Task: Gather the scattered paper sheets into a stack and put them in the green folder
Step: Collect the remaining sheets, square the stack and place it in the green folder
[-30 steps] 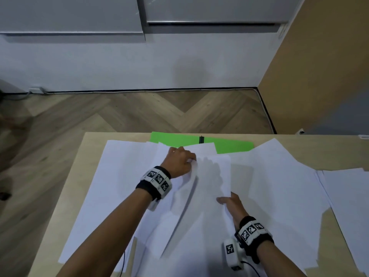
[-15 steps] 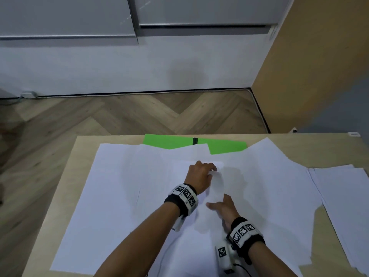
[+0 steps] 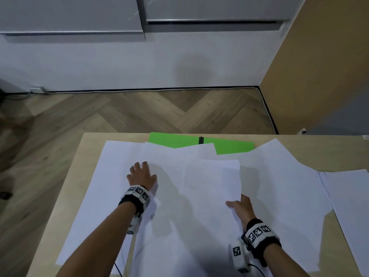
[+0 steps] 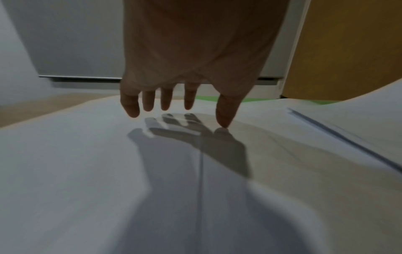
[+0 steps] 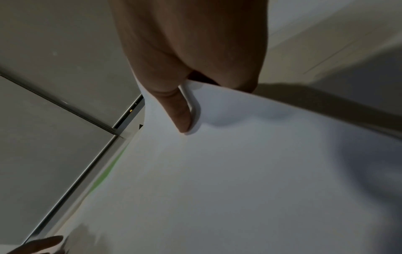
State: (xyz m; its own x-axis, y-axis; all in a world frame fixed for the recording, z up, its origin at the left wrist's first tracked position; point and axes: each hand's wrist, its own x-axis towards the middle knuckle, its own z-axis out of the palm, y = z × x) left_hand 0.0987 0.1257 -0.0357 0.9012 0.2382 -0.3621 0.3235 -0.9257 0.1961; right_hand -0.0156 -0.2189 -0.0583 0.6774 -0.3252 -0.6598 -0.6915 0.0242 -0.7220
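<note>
The right hand [image 3: 240, 208] pinches a lifted sheet [image 3: 211, 180] at its lower right corner. The left hand [image 3: 140, 173], fingers spread wide, hovers just above the papers [image 3: 111, 196] at center left, thumb tip touching. The green folder [image 3: 229, 145] lies top center, long axis left-right, half-buried and closed.

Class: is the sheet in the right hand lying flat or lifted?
Lifted. The right hand pinches the sheet at its corner; it casts a shadow on the papers beneath.

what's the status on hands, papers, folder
Left hand open, spread over loose sheets. Right hand pinching lifted sheet at its corner. Green folder at far edge, partly covered by paper.
</note>
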